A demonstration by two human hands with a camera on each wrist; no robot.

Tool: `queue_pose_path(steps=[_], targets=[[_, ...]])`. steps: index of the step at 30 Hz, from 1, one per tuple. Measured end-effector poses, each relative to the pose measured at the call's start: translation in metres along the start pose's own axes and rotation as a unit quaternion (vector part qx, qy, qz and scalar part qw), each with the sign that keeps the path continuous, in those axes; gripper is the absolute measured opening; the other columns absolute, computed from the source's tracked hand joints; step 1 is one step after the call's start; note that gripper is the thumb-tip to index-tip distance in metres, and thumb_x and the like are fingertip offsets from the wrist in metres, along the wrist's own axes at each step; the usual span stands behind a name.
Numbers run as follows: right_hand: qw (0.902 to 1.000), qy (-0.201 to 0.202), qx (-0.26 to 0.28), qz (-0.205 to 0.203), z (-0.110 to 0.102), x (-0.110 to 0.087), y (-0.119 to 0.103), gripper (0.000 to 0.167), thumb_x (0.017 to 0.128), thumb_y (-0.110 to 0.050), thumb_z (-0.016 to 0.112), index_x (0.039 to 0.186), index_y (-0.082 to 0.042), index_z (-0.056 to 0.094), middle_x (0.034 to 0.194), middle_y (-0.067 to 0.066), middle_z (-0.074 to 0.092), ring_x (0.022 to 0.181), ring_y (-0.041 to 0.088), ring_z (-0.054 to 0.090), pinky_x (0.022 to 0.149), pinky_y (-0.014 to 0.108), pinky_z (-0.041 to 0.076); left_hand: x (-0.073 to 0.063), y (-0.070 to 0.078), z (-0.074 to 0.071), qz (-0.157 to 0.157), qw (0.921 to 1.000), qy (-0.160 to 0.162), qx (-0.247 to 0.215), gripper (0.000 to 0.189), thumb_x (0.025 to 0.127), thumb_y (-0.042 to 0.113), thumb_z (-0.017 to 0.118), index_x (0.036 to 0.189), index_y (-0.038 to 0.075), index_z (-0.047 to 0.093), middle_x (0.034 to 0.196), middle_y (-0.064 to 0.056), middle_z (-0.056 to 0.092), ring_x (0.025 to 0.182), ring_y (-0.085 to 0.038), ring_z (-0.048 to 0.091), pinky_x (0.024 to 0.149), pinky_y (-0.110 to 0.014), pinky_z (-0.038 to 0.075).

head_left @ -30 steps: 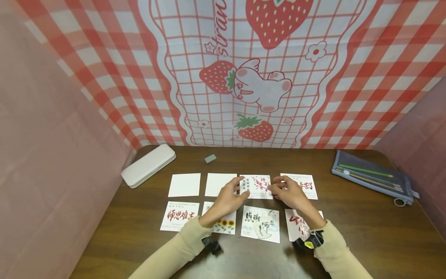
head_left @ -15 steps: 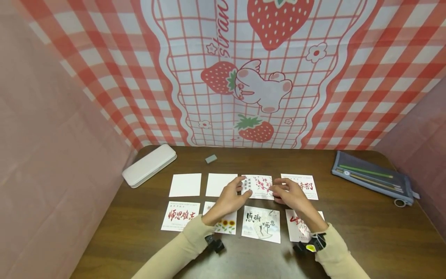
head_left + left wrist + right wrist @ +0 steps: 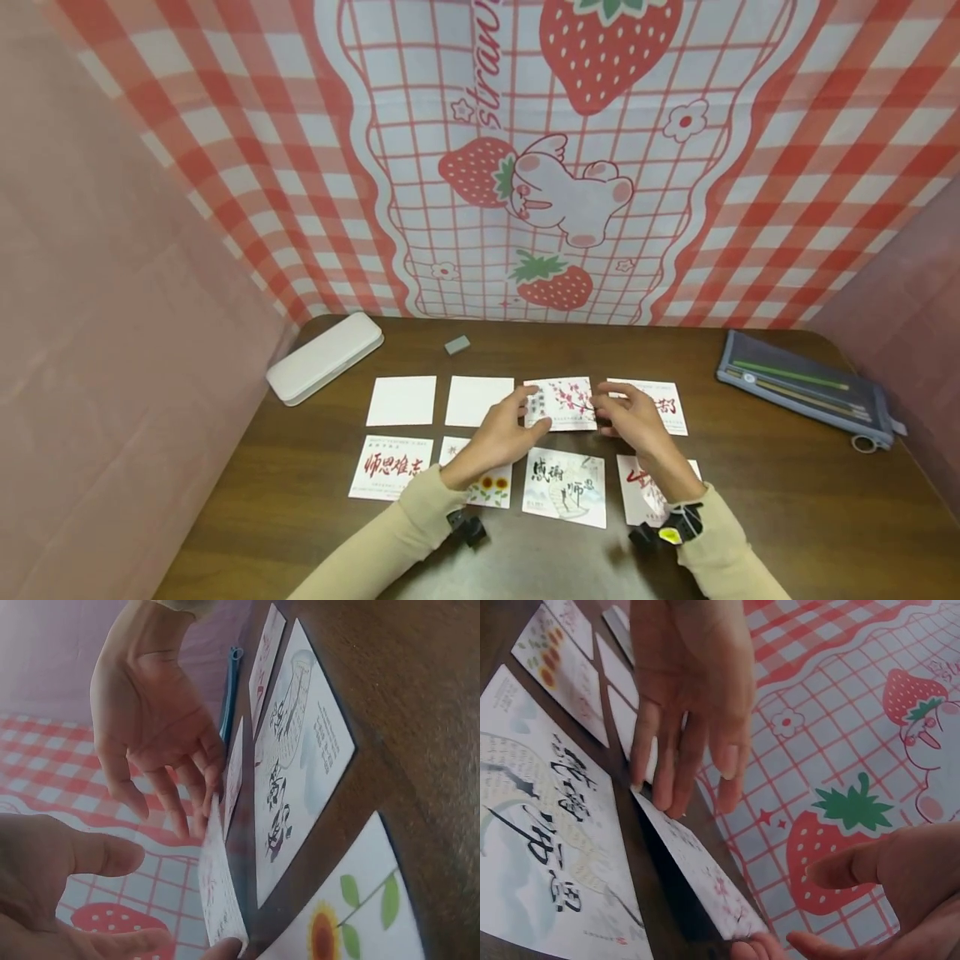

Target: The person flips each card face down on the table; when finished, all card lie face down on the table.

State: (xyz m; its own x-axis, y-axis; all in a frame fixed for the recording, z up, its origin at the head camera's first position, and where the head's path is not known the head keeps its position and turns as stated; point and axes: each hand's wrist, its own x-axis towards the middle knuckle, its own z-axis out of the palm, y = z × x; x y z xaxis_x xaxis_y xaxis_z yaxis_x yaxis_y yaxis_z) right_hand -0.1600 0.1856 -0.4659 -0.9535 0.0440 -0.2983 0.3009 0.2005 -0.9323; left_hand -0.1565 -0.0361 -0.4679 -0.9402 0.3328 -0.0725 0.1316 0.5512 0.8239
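Note:
A white greeting card printed with pink blossoms (image 3: 566,398) is between my hands in the back row of cards. At its left edge is my left hand (image 3: 504,429), thumb spread away from the fingers, a fingertip against the card's end in the left wrist view. My right hand (image 3: 636,421) meets the opposite edge with its fingertips, and its thumb stands apart too. Seen from the right wrist, the blossom card (image 3: 705,866) is tilted, with a dark shadow beneath it. Right of it lies a card with red writing (image 3: 663,408), partly covered by my right hand.
Two blank white cards (image 3: 401,401) lie at the back left. The front row has a red-lettered card (image 3: 390,468), a sunflower card (image 3: 491,487), a black-lettered card (image 3: 564,487) and another red one (image 3: 641,496). Behind are a white case (image 3: 325,358), grey eraser (image 3: 457,344) and pencil pouch (image 3: 806,387).
The whole head view has shifted slightly. Both hands stay at the blossom card's two ends, with only small finger movements; the other cards keep their places.

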Motion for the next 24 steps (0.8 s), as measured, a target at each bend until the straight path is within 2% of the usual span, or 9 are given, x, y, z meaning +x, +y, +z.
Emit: queue_pose_path(steps=[3,6,10,13,16,18,21,24], targets=[[1.0000,0.000,-0.005,0.001,-0.003,0.001,-0.001,0.051,0.102,-0.018,0.063,0.145,0.006,0.050,0.124,0.019,0.073,0.086,0.000,0.066,0.069,0.019,0.059,-0.002,0.003,0.001,0.017,0.9994,-0.002,0.031,0.060,0.099,0.030,0.067,0.151,0.004,0.050,0.148,-0.025,0.059,0.132,-0.041,0.062,0.110,-0.054,0.053],[0.9999,-0.007,-0.009,-0.009,-0.004,0.003,-0.002,0.047,0.102,-0.016,0.063,0.143,0.006,0.055,0.116,0.011,0.077,0.085,0.000,0.068,0.071,0.019,0.059,-0.003,0.007,0.003,0.028,0.9983,-0.007,0.051,0.060,0.101,0.036,0.064,0.151,0.005,0.050,0.149,-0.020,0.060,0.136,-0.039,0.059,0.114,-0.053,0.049],[0.9986,-0.030,0.018,-0.040,-0.007,0.004,-0.004,0.042,0.104,-0.013,0.061,0.139,0.009,0.057,0.099,-0.004,0.078,0.082,0.002,0.070,0.074,0.020,0.062,-0.003,0.013,0.004,0.014,0.9986,-0.013,0.050,0.062,0.103,0.046,0.059,0.152,0.009,0.050,0.152,-0.017,0.059,0.139,-0.037,0.057,0.116,-0.053,0.048],[0.9949,-0.062,0.053,-0.059,-0.006,0.005,-0.005,0.042,0.105,-0.010,0.058,0.140,0.014,0.054,0.095,-0.009,0.076,0.082,0.003,0.071,0.077,0.022,0.064,-0.002,0.017,0.004,0.007,0.9991,-0.014,0.040,0.061,0.104,0.051,0.056,0.151,0.011,0.052,0.151,-0.017,0.059,0.139,-0.037,0.057,0.114,-0.053,0.049],[0.9910,-0.095,0.067,-0.065,-0.002,0.005,-0.005,0.044,0.106,-0.008,0.056,0.142,0.017,0.048,0.101,-0.005,0.075,0.086,0.003,0.071,0.082,0.025,0.065,0.000,0.019,0.005,0.015,0.9995,-0.013,0.026,0.058,0.105,0.052,0.053,0.149,0.013,0.056,0.149,-0.017,0.061,0.136,-0.036,0.060,0.112,-0.052,0.051],[0.9897,-0.111,0.065,-0.062,0.001,0.005,-0.003,0.046,0.106,-0.009,0.056,0.144,0.016,0.045,0.112,0.004,0.075,0.090,0.005,0.072,0.086,0.028,0.065,0.000,0.021,0.006,0.024,0.9996,-0.011,0.012,0.057,0.106,0.052,0.052,0.147,0.012,0.057,0.147,-0.017,0.062,0.130,-0.035,0.065,0.107,-0.048,0.055],[0.9894,-0.124,0.055,-0.052,0.006,0.004,-0.001,0.050,0.107,-0.015,0.057,0.147,0.012,0.043,0.129,0.017,0.068,0.098,0.010,0.072,0.091,0.031,0.064,0.000,0.023,0.006,0.041,0.9991,0.000,-0.009,0.056,0.107,0.050,0.051,0.145,0.010,0.058,0.141,-0.019,0.066,0.115,-0.032,0.073,0.092,-0.037,0.062],[0.9907,-0.121,0.049,-0.041,0.010,0.003,0.001,0.054,0.107,-0.021,0.058,0.150,0.008,0.042,0.141,0.028,0.059,0.107,0.018,0.072,0.095,0.034,0.063,0.001,0.025,0.006,0.065,0.9968,0.018,-0.043,0.050,0.108,0.042,0.054,0.142,0.006,0.060,0.133,-0.018,0.070,0.103,-0.029,0.078,0.081,-0.025,0.063]])
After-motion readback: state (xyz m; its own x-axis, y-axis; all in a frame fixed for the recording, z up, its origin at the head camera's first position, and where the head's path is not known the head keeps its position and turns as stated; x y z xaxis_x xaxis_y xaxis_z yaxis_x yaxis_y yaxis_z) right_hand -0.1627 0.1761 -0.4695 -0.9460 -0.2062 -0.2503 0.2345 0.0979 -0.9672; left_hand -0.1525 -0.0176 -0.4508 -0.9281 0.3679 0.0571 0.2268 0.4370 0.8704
